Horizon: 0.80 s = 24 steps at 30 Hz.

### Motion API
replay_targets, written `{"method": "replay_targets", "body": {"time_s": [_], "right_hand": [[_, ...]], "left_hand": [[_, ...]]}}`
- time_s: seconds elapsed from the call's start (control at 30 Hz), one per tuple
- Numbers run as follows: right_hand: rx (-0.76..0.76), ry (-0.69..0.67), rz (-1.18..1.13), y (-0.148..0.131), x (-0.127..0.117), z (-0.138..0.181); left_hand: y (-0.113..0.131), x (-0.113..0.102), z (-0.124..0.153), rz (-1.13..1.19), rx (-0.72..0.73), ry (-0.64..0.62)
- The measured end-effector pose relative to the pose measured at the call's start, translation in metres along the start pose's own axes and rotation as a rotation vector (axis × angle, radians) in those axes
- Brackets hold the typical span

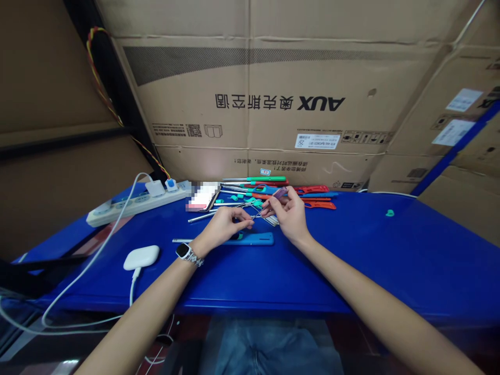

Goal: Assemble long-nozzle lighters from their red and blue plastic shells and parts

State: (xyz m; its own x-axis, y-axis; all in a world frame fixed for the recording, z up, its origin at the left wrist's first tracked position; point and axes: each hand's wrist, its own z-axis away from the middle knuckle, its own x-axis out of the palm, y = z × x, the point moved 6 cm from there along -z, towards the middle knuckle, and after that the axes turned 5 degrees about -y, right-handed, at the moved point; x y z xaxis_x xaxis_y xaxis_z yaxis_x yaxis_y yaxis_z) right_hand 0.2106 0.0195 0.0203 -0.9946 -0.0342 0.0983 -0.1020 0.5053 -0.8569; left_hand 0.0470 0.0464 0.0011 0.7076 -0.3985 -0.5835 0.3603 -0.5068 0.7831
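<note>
My left hand (226, 225), with a watch on its wrist, is pinched on the end of a thin metal rod (255, 215) held just above the blue table (351, 250). My right hand (287, 211) is closed round a purple-handled tool (279, 195) whose metal end meets the left hand's fingers. Directly under both hands lies a blue-handled screwdriver (250, 239). Behind the hands is a pile of several small tools (273, 188) with green, red and blue handles.
A white power strip (136, 200) with plugs lies at the back left, a white charger case (141, 257) with a cable sits at the front left. A small green cap (389, 212) lies at the right. Cardboard boxes (250, 104) wall the table's far edge.
</note>
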Motion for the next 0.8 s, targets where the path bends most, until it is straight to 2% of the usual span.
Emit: {"method": "replay_targets", "body": {"time_s": [0.23, 0.67, 0.8], "right_hand": [[-0.025, 0.035, -0.006, -0.002, -0.001, 0.001], [-0.023, -0.011, 0.068, -0.008, 0.001, 0.000], [-0.048, -0.054, 0.120, -0.014, -0.006, 0.001]], "left_hand": [[0.003, 0.000, 0.001, -0.003, -0.016, 0.007], [0.007, 0.006, 0.002, -0.041, 0.007, 0.039], [0.014, 0.016, 0.003, -0.142, 0.113, 0.030]]}}
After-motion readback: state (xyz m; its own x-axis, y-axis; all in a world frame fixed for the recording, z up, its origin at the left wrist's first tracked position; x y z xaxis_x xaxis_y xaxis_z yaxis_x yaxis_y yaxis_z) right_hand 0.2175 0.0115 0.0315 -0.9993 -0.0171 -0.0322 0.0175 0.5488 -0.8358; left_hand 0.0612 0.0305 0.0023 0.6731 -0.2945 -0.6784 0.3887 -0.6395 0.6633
